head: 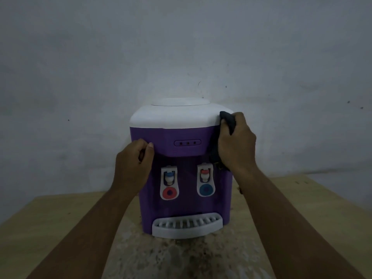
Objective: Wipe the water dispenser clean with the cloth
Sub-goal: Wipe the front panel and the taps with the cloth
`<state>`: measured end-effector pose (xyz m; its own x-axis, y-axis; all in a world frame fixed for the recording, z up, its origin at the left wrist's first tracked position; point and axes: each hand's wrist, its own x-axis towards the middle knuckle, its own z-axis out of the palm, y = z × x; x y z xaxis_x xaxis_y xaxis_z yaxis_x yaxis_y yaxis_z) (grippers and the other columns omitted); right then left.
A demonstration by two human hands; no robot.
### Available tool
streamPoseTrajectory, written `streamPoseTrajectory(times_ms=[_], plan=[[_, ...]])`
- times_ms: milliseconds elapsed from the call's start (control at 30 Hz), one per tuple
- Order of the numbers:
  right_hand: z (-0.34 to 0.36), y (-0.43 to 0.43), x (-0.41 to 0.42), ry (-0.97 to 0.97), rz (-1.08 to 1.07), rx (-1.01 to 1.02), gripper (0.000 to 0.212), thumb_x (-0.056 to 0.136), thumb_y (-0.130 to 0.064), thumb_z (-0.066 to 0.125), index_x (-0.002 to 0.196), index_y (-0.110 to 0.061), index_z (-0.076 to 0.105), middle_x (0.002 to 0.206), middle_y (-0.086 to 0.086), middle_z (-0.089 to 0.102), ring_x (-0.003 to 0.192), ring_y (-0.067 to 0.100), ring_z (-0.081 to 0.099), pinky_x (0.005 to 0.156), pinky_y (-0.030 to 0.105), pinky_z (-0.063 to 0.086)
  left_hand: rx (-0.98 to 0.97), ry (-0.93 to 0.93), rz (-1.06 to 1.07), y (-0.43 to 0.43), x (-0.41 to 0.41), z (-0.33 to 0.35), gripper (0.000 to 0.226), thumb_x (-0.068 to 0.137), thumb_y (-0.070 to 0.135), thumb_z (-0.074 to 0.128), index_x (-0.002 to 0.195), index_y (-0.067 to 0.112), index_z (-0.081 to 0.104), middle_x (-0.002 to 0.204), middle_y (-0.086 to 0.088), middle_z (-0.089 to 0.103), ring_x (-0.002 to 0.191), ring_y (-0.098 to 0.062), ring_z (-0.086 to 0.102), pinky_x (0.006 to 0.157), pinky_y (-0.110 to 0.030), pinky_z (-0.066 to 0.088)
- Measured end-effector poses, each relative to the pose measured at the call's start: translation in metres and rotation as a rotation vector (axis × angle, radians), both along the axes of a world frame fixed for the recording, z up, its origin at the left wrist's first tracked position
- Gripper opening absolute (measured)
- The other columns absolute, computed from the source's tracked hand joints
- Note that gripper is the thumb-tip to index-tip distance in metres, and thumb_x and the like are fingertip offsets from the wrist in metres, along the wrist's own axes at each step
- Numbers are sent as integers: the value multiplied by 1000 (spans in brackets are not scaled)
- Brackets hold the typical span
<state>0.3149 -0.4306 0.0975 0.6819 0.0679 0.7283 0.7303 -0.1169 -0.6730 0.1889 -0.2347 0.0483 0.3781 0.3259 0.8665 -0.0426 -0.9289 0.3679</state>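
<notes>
Two hands flank the water dispenser, upright at the middle of the bench. Our right hand, the nearer to the work, has its grip curled round the dark cloth, pressed on the dispenser's white top corner at 2 o'clock. Our left hand, grip curled and holding nothing, braces the purple front at 9 o'clock

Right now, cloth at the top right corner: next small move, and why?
Probably drag the cloth down the purple right side of the water dispenser. The right hand holds it pressed at the white top's right corner, and the left hand rests against the left front edge, bracing.
</notes>
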Motion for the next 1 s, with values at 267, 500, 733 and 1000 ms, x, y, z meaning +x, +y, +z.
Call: streamPoseTrajectory(times_ms=[267,500,733,1000], plan=[[-45,-17,11,-320,-51,-527,5,97,-27,47,101,-25,46,80,1,57,66,18,54,55,34,49,-9,-17,-4,-3,0,0,36,100,18,50,65,10,41,57,1,40,54,-13,39,51,-16,30],[-33,-7,13,23,28,-45,8,101,-21,42,106,-16,46,90,3,58,78,20,57,59,29,43,-6,-38,-8,-3,1,0,39,99,16,52,64,15,35,55,3,35,53,-12,35,50,-18,28],[-66,-8,13,-343,134,-306,17,92,-11,50,108,-15,52,97,3,54,79,16,50,66,21,39,1,-40,2,-2,2,-3,38,99,16,51,64,12,37,56,2,35,53,-12,34,51,-18,28],[-47,5,-7,-9,123,81,3,101,-23,47,101,-20,45,81,-1,58,67,13,56,51,24,42,-17,-36,8,-3,2,-3,37,100,18,50,65,12,37,57,1,38,54,-12,36,51,-18,28]])
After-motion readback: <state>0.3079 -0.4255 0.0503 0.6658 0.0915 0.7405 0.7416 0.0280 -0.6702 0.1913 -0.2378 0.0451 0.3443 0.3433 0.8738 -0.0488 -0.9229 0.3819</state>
